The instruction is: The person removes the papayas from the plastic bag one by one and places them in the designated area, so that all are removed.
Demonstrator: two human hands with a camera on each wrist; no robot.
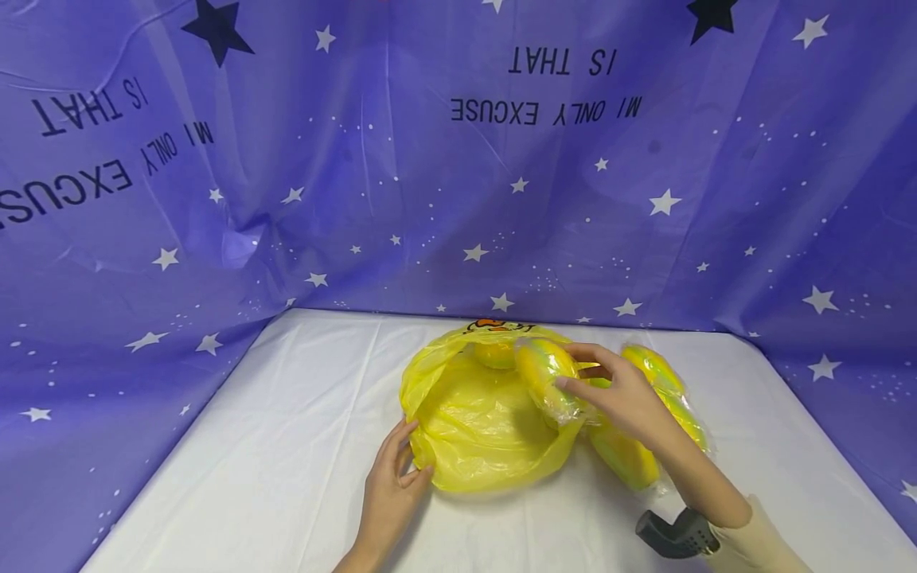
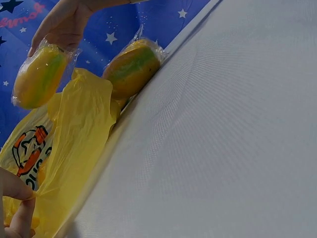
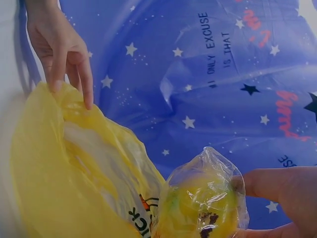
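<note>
A yellow plastic bag [image 1: 494, 430] lies on the table with its mouth spread toward me. My left hand [image 1: 396, 477] pinches the left edge of its rim between thumb and fingers. With my right hand [image 1: 630, 398] I grip a yellow-green oval item in clear wrap [image 1: 546, 374], held over the right side of the bag's mouth. What the oval item is cannot be told; in the right wrist view its wrapped end [image 3: 203, 203] shows dark marks. Another yellow rounded item [image 1: 494, 354] shows inside the bag at the back.
Several similar wrapped oval items [image 1: 626, 458] lie on the white-covered table [image 1: 301, 430] to the right of the bag, partly behind my right forearm. A purple curtain with stars [image 1: 458, 199] hangs behind and on both sides. A dark wrist device [image 1: 673, 535] sits at my right sleeve.
</note>
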